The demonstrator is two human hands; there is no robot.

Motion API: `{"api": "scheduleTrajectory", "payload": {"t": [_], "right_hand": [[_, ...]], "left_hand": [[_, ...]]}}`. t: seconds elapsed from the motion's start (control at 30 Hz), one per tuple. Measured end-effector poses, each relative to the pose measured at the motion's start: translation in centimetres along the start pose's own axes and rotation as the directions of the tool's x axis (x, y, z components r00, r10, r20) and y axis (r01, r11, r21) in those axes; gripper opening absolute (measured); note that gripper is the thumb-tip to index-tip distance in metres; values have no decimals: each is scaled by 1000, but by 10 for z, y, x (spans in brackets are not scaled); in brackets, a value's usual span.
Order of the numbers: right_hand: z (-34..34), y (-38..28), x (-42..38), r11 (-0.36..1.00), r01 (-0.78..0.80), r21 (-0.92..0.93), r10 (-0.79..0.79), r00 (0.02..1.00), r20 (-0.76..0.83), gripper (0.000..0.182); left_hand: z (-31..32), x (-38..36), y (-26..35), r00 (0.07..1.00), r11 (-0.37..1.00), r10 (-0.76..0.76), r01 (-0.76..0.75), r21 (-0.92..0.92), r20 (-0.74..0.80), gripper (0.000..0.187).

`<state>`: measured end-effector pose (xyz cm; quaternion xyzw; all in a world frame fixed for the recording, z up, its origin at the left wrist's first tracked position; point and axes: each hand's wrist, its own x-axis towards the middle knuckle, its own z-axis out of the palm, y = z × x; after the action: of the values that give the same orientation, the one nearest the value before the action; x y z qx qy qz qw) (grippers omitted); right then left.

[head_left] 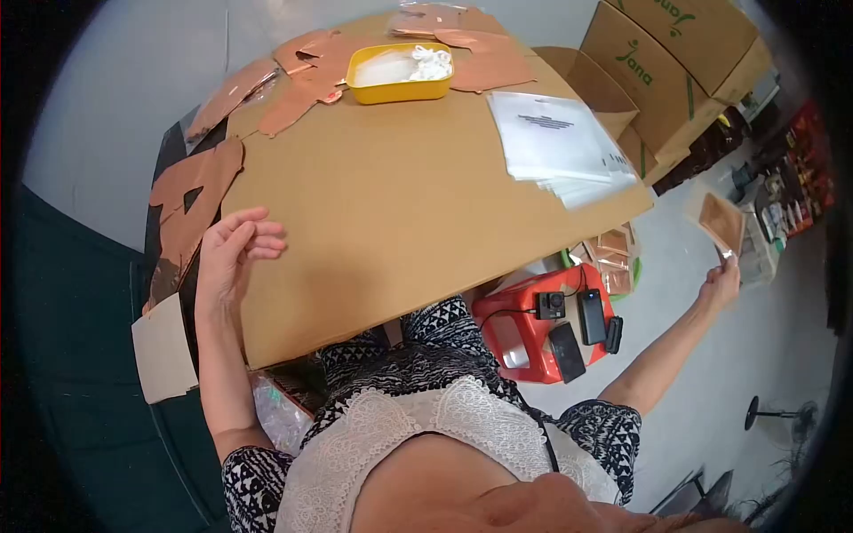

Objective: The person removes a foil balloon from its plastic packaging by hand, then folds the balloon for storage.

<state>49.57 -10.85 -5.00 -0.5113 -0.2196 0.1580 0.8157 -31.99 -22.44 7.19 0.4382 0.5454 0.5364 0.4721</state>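
My left hand (238, 250) hovers over the left side of the cardboard-topped table (382, 213), fingers loosely bent and apart, with nothing in it. Nearest to it lies a copper-brown flat cut-out piece (209, 182) with a small hole. Out to the right, beyond the table edge, my right hand (721, 282) grips the lower end of a clear plastic packet (721, 224) with a brown flat piece inside. White-and-clear plastic bags (555, 138) lie stacked at the table's right. A yellow tub (400, 91) at the back holds white string or cloth.
More brown pieces (306, 75) line the back left. Jana cardboard boxes (657, 71) stand at the right. A red stool (533, 333) carries a small camera (551, 306), a phone and other dark devices. Behind it, a green-rimmed basket (636, 269) holds brown packets.
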Motion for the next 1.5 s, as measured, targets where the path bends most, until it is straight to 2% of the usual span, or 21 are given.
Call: {"api": "scheduleTrajectory", "payload": {"t": [0.07,0.17,0.27,0.4,0.5,0.57,0.67,0.73,0.77,0.83,0.9,0.93,1.0,1.1,1.13,1.23,1.33,1.43,1.5], "right_hand": [[-3,19,8,998,-62,-29,61,997,-37,13],[-5,37,5,927,-365,-84,367,930,1,17],[-15,79,6,842,-449,-299,420,894,-157,19],[20,76,-4,926,-356,-128,347,934,-88,18],[76,32,-18,968,-232,-97,243,962,127,19],[129,-34,-68,981,-189,-48,194,911,363,25],[194,-100,-150,989,-148,-18,114,676,728,36],[226,-117,-204,977,-214,5,90,435,896,41],[241,-120,-233,975,-218,53,10,280,960,43],[263,-122,-295,942,-336,27,-26,7,1000,47],[275,-132,-353,903,-414,-119,36,-204,978,48],[280,-129,-376,890,-431,-151,23,-287,958,56],[287,-126,-415,798,-553,-241,-37,-443,896,53],[292,-124,-457,710,-648,-276,-141,-514,846,53],[292,-125,-463,719,-625,-304,-124,-546,829,55],[298,-114,-484,672,-652,-351,-166,-594,787,61],[305,-105,-503,645,-711,-280,-200,-511,836,68],[330,-78,-499,784,-600,-160,-190,-477,858,67],[342,-63,-491,844,-511,-164,-86,-430,899,62]], "left_hand": [[2,1,-1,1000,1000,-7,7,10,-17,25],[6,0,-3,1000,1000,-5,5,-13,-8,24],[7,1,-8,1000,1000,-9,9,-5,-6,24],[10,0,-7,1000,1000,-22,22,19,8,24],[17,0,-5,999,998,-31,30,49,27,25],[25,-1,-5,999,998,-14,11,61,50,26],[48,-8,-2,999,989,23,-29,146,45,24],[64,-14,2,990,983,57,-77,164,127,25],[72,-19,4,984,980,73,-101,173,161,26],[95,-35,22,965,980,-15,-38,198,260,32],[115,-47,20,954,999,-42,34,33,298,41],[125,-52,16,957,997,-19,39,-63,289,40],[139,-59,6,964,966,31,38,-255,263,39],[126,-66,-17,963,962,4,70,-265,269,24],[120,-75,-17,965,954,-36,110,-277,260,14],[99,-101,-29,984,953,-149,170,-251,100,14],[72,-141,-43,980,952,-197,191,-239,-3,16],[33,-190,-47,943,942,-323,313,-123,-81,15],[8,-222,-64,871,896,-445,435,-92,-206,16]]}}
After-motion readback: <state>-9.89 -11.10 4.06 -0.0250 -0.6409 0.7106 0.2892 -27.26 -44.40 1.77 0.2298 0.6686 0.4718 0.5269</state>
